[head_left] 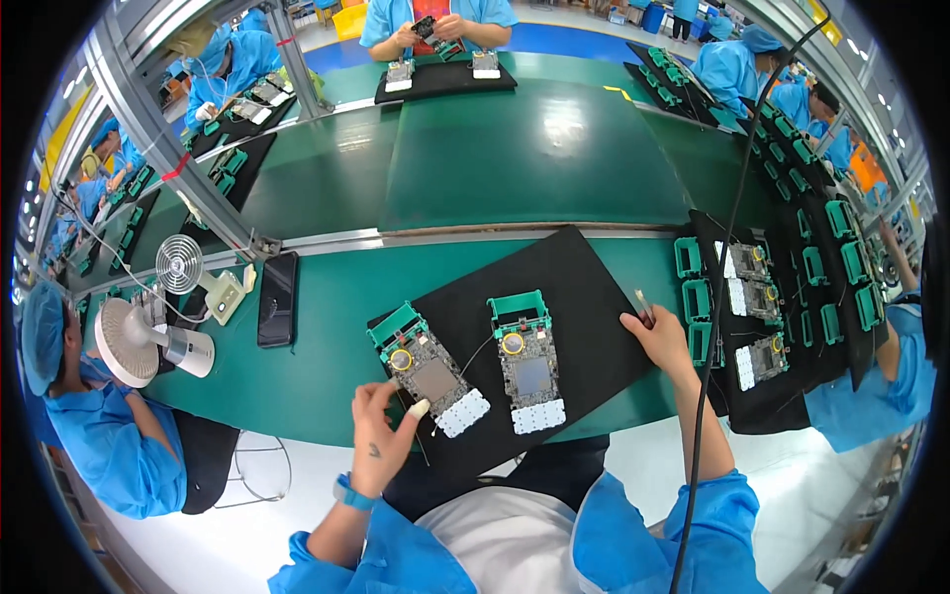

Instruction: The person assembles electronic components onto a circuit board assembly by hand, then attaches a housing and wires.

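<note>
Two grey circuit boards lie side by side on a black mat (584, 287): a left circuit board (432, 376), tilted, and a right circuit board (530, 374), nearly straight. Each has a green plastic frame at its far end, a yellow-ringed round part and a white block at its near end. A thin wire runs between them. At the left board's near-left edge is my left hand (381, 436), thumb and fingers apart, a pale cover on the thumb tip. By the mat's right edge, my right hand (665, 342) is closed around a small pale-tipped thing I cannot make out.
A black phone (278, 300) and two small fans, one white (127, 342), one grey (181, 263), stand left. Green frames (697, 299) and more boards (759, 361) lie right. A black cable (737, 218) hangs across the right side. Co-workers sit around; one opposite handles a part.
</note>
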Tool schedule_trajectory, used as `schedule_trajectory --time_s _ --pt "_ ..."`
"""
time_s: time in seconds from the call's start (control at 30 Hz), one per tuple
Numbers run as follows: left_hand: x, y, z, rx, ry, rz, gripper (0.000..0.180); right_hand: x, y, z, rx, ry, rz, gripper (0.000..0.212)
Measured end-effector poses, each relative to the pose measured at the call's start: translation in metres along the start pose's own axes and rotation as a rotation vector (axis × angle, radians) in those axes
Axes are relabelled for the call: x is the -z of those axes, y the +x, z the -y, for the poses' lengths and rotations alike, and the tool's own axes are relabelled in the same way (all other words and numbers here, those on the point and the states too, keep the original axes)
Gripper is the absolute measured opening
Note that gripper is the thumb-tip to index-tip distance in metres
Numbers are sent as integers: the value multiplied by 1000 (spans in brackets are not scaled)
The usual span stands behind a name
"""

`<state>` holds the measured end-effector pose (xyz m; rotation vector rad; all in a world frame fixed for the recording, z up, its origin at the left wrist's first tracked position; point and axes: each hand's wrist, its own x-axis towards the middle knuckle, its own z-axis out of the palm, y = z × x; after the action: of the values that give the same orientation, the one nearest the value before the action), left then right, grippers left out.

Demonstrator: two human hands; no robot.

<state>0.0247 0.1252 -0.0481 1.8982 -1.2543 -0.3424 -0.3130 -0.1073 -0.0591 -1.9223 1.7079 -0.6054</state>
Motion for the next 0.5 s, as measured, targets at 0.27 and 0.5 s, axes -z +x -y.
schedule_trajectory --time_s 0.27,0.5 --pt "9 14 13 -44 42 -172 37 -22 -7 0 -62 359 33 35" --pt "18 38 17 410 -869 -64 53 -15 -8 -6 12 477 -42 38"
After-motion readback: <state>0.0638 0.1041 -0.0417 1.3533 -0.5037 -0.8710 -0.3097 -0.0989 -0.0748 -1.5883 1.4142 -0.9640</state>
